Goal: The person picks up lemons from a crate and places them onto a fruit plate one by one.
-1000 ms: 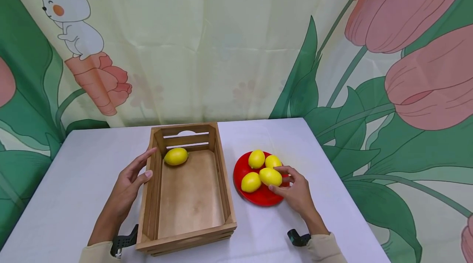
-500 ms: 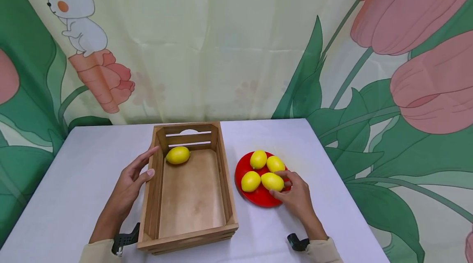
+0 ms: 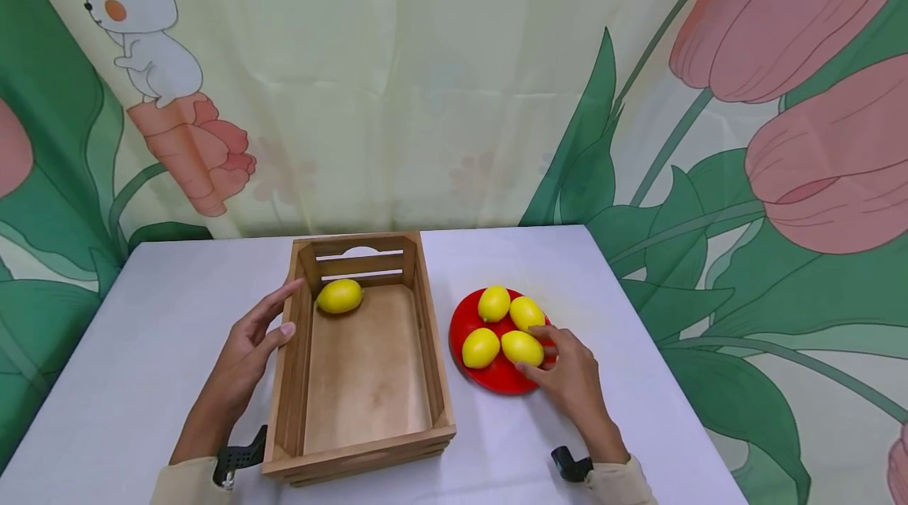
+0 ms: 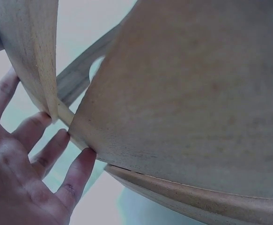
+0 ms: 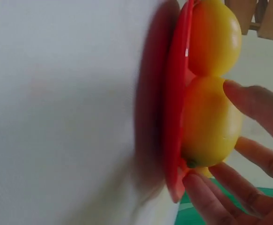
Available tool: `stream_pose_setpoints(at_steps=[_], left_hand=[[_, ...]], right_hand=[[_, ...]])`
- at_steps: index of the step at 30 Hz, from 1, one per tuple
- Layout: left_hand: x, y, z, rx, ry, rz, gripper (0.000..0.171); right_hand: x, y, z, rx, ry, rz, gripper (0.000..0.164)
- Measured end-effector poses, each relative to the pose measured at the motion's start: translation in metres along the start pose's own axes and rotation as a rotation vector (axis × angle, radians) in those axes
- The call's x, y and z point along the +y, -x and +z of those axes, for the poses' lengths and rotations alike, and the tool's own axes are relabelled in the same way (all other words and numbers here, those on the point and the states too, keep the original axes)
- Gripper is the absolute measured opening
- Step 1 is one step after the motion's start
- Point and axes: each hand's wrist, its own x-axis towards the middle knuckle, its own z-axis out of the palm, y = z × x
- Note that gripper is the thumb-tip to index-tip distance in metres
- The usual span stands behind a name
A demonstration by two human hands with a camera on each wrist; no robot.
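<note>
My right hand (image 3: 570, 373) is at the right side of a red plate (image 3: 474, 373), thumb and fingers around the nearest-right lemon (image 3: 521, 348). In the right wrist view that lemon (image 5: 211, 124) rests on the plate, the thumb tip on its side and fingertips at its end. Several lemons share the plate, among them a front-left lemon (image 3: 481, 348) and a back lemon (image 3: 493, 304). My left hand (image 3: 248, 347) lies along the left wall of a wooden crate (image 3: 369, 379), fingers extended; the left wrist view shows fingertips touching its slats (image 4: 42, 61). One lemon (image 3: 340, 296) lies in the crate's back-left corner.
A white-covered table (image 3: 177, 292) carries the crate and the plate, with a narrow gap between them. Behind the table hangs a printed curtain (image 3: 426, 95) with a rabbit and tulips. Dark straps (image 3: 241, 455) circle both wrists.
The lemon at my right fingers has come down slightly and toward me, turning a little, from overlapping the lemon behind it to resting on the plate. My left hand keeps its place on the crate.
</note>
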Motion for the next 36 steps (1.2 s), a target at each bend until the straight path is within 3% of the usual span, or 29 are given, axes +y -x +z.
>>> stream_pose_setpoints(at_steps=[3,9,17,25,36], left_hand=[[0.0,0.0,0.0,-0.001,0.006,0.002,0.053],[0.001,0.0,-0.001,-0.011,0.021,0.017,0.053],[0.0,0.0,-0.001,-0.008,0.018,0.021,0.053],[0.001,0.001,-0.002,0.004,-0.002,-0.008,0.054],[0.004,0.0,-0.001,0.003,0.01,-0.015,0.053]], right_hand=[[-0.004,0.002,-0.005,0.056,0.036,-0.017,0.062],[-0.019,0.003,-0.017,0.131,-0.032,-0.045,0.058],[-0.057,-0.001,-0.035,0.201,-0.176,-0.274,0.055],[-0.115,-0.008,-0.054,0.178,-0.293,-0.512,0.056],[-0.173,-0.023,-0.069,0.12,-0.397,-0.704,0.055]])
